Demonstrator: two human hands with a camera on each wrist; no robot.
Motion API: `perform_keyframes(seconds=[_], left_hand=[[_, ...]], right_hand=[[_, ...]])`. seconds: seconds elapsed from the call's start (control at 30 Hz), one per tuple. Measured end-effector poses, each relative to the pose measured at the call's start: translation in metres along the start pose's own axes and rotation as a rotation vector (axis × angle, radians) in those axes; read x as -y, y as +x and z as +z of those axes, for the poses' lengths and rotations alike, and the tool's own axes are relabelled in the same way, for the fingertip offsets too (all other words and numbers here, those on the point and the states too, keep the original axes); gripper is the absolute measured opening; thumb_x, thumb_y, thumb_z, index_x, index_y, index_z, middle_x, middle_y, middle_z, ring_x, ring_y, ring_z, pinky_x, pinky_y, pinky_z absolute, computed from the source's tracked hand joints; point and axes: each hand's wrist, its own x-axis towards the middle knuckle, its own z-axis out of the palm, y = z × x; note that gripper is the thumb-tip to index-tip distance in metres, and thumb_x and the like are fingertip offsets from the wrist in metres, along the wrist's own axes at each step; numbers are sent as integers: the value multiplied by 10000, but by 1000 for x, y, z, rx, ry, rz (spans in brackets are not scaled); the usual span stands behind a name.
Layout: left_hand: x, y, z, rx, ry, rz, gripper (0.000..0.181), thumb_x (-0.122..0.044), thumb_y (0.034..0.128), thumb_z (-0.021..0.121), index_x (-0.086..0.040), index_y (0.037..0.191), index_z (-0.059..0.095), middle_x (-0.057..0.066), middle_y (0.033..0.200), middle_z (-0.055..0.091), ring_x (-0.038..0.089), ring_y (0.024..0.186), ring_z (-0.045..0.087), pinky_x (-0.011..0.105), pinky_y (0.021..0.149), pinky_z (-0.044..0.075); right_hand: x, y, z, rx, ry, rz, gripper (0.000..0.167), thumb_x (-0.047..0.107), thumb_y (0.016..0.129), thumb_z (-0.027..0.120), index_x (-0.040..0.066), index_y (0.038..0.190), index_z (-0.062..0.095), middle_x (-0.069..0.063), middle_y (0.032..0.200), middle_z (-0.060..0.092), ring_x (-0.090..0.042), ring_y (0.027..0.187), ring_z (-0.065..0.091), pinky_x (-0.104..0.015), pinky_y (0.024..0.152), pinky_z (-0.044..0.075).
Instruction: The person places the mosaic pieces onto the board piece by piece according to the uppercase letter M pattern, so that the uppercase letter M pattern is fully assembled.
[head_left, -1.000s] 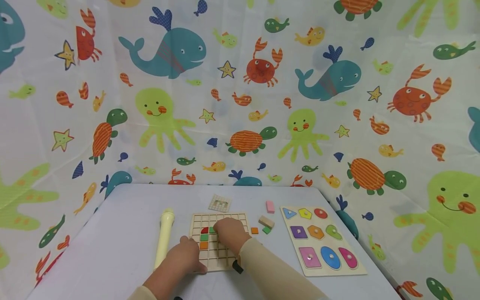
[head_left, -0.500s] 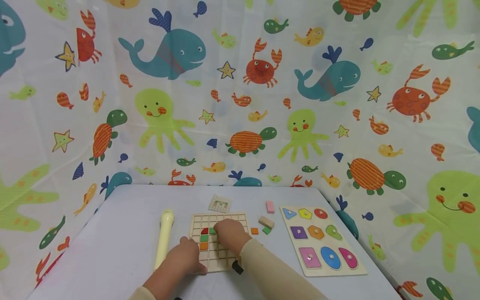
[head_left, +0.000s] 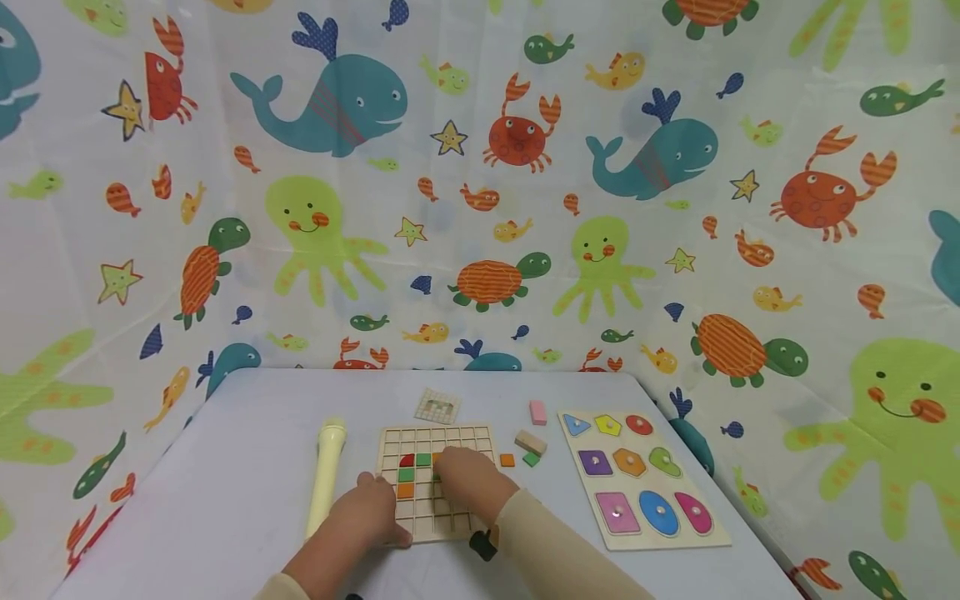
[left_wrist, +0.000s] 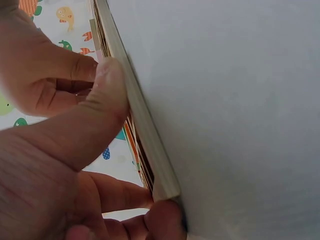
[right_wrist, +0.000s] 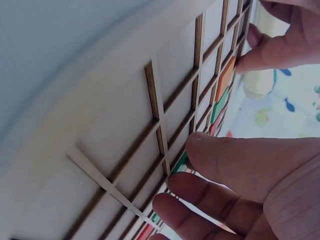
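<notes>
A wooden grid board [head_left: 423, 527] lies flat on the table. My left hand [head_left: 367, 510] holds its left side; in the left wrist view the thumb presses the board's edge [left_wrist: 147, 137] and other fingers bend round the corner. Over the middle of the grid, my right hand [head_left: 476, 483] has thumb and fingertips at a green tile [right_wrist: 180, 162], partly hidden by them. Set in the cells are a red quarter-round piece [head_left: 407, 460], a green tile [head_left: 423, 459], an orange tile [head_left: 436, 457] beside the right fingers, another green tile [head_left: 406, 475] and an orange tile [head_left: 406, 491].
Behind the board lies a pattern card [head_left: 438, 407]. To its right are a pink block [head_left: 537, 412], a plain wooden block [head_left: 531, 442], a loose orange tile [head_left: 507, 460] and green tile [head_left: 531, 459]. A shape puzzle [head_left: 652, 533] lies far right, a cream tube [head_left: 325, 475] left.
My right hand has shifted slightly right and nearer, uncovering the top-row green tile and an orange tile beside it. My left hand keeps its place on the board.
</notes>
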Motion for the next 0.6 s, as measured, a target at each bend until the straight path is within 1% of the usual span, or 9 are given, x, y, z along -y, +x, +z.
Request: perform_keyframes(seconds=[0.1,0.17,0.27,0.37,0.4,0.6], left_hand=[[0,1,1,0,-6,-6,1032,-413,644,1023,242,1295,562,203,1004,493,256,746,561,415,688,560],[0,2,2,2,-15,-12,1019,-410,637,1026,235,1285,575,198,999,499,252,743,558,411,679,555],[1,2,3,10,-20,-14,1026,-412,639,1024,236,1293,572,202,1003,504,251,744,555,404,673,549],[2,2,4,6,-10,-6,1051,-419,641,1021,246,1307,555,222,1017,511,259,746,560,410,674,556],[1,2,4,8,-6,-5,1067,-422,643,1019,248,1324,543,229,1027,515,261,748,561,413,679,560],[-1,2,0,16,-2,-20,1106,-426,649,1015,243,1372,513,236,1054,518,262,761,561,419,699,569]], right_hand=[[-1,-5,1,11,26,5,113,157,976,760,187,1072,812,55,907,680,-160,789,554,-282,797,528],[-2,-7,2,29,36,-2,140,156,961,770,211,1079,822,70,925,704,-149,796,568,-285,804,540],[-7,-10,4,41,35,-56,186,179,954,785,270,1108,836,113,1014,757,-88,852,618,-289,877,575],[-15,-15,4,45,49,-102,200,218,957,795,297,1138,831,133,1097,760,-45,937,636,-302,949,577],[-17,-18,3,43,60,-112,199,232,963,793,297,1148,827,132,1106,755,-43,962,643,-305,953,576],[-34,-27,-6,46,145,-91,249,202,964,783,289,1197,804,119,1183,740,-80,1080,661,-342,973,568]])
